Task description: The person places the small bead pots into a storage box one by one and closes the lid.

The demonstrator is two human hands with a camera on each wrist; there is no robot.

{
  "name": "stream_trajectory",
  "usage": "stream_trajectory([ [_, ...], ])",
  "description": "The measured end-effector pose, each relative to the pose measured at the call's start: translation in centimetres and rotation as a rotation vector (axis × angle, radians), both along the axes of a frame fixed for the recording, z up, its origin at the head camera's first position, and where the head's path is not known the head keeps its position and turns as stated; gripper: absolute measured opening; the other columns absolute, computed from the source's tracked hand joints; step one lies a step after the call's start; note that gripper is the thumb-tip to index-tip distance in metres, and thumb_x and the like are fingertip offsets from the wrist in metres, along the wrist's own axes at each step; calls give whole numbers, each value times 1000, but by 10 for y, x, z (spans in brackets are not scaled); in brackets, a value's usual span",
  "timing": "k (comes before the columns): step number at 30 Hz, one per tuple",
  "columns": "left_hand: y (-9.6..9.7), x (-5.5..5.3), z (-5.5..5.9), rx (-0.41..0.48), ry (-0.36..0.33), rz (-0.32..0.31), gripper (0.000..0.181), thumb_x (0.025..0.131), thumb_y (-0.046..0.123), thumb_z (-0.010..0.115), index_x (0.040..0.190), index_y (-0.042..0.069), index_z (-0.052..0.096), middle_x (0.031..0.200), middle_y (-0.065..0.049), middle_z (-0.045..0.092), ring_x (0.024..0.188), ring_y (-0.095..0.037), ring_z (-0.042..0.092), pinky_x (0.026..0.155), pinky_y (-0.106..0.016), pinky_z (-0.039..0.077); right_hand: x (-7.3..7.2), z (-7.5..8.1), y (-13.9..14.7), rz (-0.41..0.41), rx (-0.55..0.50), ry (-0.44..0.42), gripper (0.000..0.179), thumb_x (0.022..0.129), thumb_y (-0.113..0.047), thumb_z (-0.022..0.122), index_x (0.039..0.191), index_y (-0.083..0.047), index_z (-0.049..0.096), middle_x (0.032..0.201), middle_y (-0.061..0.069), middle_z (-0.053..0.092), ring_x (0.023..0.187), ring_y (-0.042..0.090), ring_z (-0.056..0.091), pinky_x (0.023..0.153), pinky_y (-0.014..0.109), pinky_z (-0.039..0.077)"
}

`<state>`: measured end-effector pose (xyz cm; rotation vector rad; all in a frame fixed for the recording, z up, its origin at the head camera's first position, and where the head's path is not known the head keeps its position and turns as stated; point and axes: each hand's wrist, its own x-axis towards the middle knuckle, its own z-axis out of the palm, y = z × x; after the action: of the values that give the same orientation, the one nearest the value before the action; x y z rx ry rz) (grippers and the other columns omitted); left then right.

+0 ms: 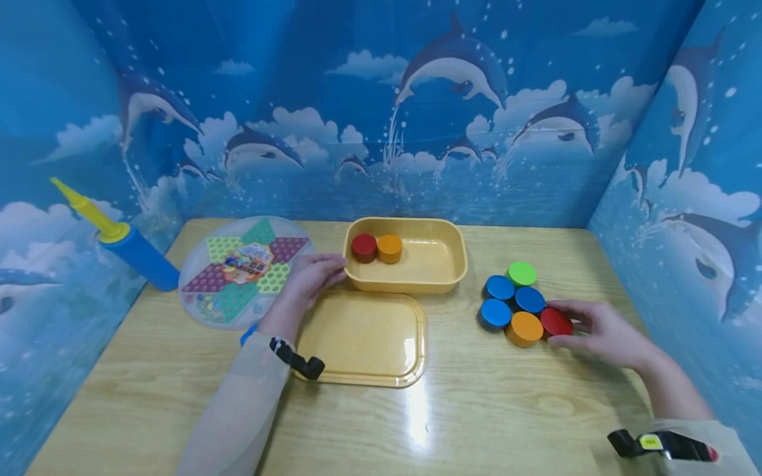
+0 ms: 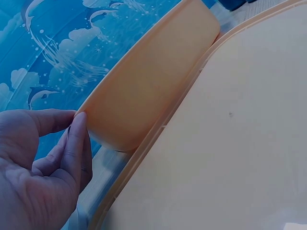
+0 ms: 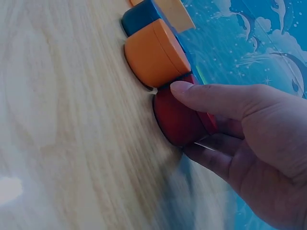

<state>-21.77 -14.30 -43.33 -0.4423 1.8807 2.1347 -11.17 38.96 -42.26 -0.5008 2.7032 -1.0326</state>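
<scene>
My left hand (image 1: 309, 277) pinches the rim at the left end of a yellow plastic container (image 1: 431, 288), between thumb and fingers in the left wrist view. Inside the container's left part stand a red round tub (image 1: 364, 248) and an orange tub (image 1: 389, 248), side by side. On the right, my right hand (image 1: 607, 330) holds another red round tub (image 3: 180, 117) between thumb and fingers; it stands on the table. Close beside it are an orange tub (image 1: 524, 329), three blue tubs (image 1: 495, 314) and a green tub (image 1: 521, 273).
A yellow lid (image 1: 363, 337) lies flat in front of the container. To its left is a round Chinese checkers board (image 1: 196, 264) in clear plastic. A blue hand pump (image 1: 143, 258) with a yellow nozzle stands at the far left. Dolphin-print curtains (image 1: 357, 132) border the table.
</scene>
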Motion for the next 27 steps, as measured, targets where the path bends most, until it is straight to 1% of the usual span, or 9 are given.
stream_trajectory([
  [1, 0, 0, 0, 2, 1, 1, 41, 101, 3, 71, 139, -10, 61, 130, -24, 65, 103, -22, 74, 90, -26, 64, 0, 1, 1, -2, 5, -1, 66, 91, -25, 88, 143, 5, 60, 139, 25, 64, 119, 15, 64, 92, 14, 56],
  [3, 1, 0, 0, 8, 2, 5, 41, 101, 2, 71, 139, -10, 61, 132, -26, 65, 109, -26, 73, 91, -26, 63, -1, 3, 3, -2, 5, 7, 66, 91, -23, 87, 143, 6, 60, 138, 27, 63, 118, 11, 64, 90, 16, 59],
  [7, 2, 0, 2, 6, -1, 5, 40, 102, 3, 71, 139, -9, 61, 135, -26, 64, 117, -30, 70, 91, -26, 63, -5, 12, 6, -16, 32, 33, 66, 93, -23, 86, 145, 7, 58, 138, 28, 63, 117, 20, 65, 86, 17, 61],
  [8, 1, 0, 2, 3, -3, 3, 41, 102, 3, 71, 140, -9, 61, 135, -26, 64, 117, -30, 70, 91, -26, 63, -7, 16, 7, -20, 42, 39, 66, 93, -23, 86, 145, 7, 58, 138, 28, 63, 117, 24, 65, 85, 17, 61],
  [10, 1, 0, 2, 0, -7, 0, 41, 102, 4, 71, 140, -9, 61, 135, -25, 64, 118, -30, 69, 91, -26, 63, -10, 24, 7, -30, 68, 44, 68, 93, -25, 86, 146, 6, 57, 137, 28, 63, 117, 39, 63, 85, 17, 61],
  [14, 0, 1, 1, 1, -5, -5, 40, 102, 4, 70, 139, -9, 61, 135, -26, 63, 118, -30, 69, 91, -26, 63, -19, 40, 7, -45, 95, 53, 69, 93, -24, 86, 147, 6, 56, 136, 27, 63, 117, 41, 61, 82, 17, 61],
  [18, 0, 2, 0, 1, -5, -7, 40, 102, 4, 71, 139, -9, 62, 135, -25, 64, 118, -31, 69, 92, -26, 63, -29, 54, 3, -41, 90, 70, 68, 93, -18, 86, 148, 7, 54, 136, 28, 62, 116, 43, 61, 79, 16, 60],
  [21, 0, 1, 0, -1, -10, -3, 39, 102, 4, 71, 138, -8, 62, 134, -24, 65, 117, -30, 70, 91, -26, 63, -40, 65, -6, -27, 78, 82, 68, 94, -14, 84, 150, 8, 51, 138, 30, 60, 117, 46, 62, 79, 14, 59],
  [27, 0, 1, 1, -9, -14, 3, 41, 102, 6, 72, 139, -8, 62, 133, -24, 65, 115, -29, 70, 90, -26, 64, -64, 86, -32, -4, 91, 75, 70, 97, -18, 82, 153, 7, 48, 145, 29, 56, 122, 46, 60, 84, 15, 58],
])
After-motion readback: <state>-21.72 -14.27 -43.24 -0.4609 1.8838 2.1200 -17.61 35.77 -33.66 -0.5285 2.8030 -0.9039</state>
